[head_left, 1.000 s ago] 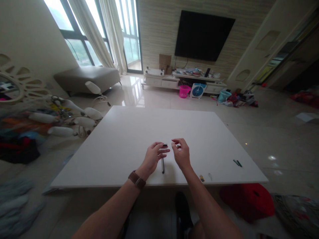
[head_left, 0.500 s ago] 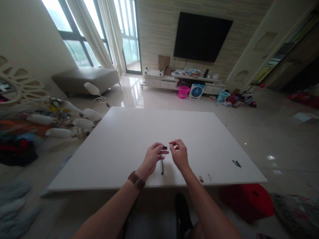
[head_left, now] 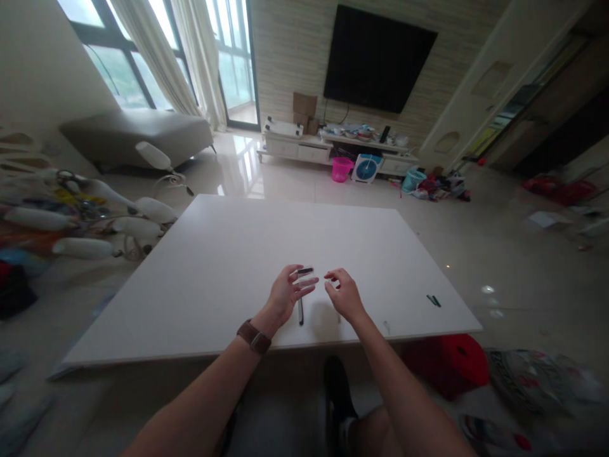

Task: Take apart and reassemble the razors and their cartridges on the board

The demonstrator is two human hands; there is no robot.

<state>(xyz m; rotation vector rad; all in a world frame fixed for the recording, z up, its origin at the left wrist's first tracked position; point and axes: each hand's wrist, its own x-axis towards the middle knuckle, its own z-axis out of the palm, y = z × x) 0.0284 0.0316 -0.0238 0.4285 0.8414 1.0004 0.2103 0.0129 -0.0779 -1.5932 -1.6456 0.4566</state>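
Observation:
My left hand [head_left: 281, 297] holds a small clear case with a black strip [head_left: 305, 271] between thumb and fingers, above the white table [head_left: 257, 235]. To its right, a short gap away, is my right hand [head_left: 346, 295]. Its fingers are curled with thumb and forefinger close together; whatever they hold is too small to make out. Below my left hand a slim black-and-white stick [head_left: 301, 312] lies on the tabletop, its upper end hidden by the fingers. A small clear piece [head_left: 386, 327] rests right of my right forearm.
Two dark green strips [head_left: 433, 300] lie near the table's right edge. Lamp arms with white shades [head_left: 85, 247] stand close to the left side. A red stool-like object [head_left: 459, 362] is by the front right, and a pink basket [head_left: 341, 169] is beyond the table.
My left hand has spread its fingers and turned, so more of the clear case and its black strip shows. My right hand stays curled beside it. The camera view has shifted.

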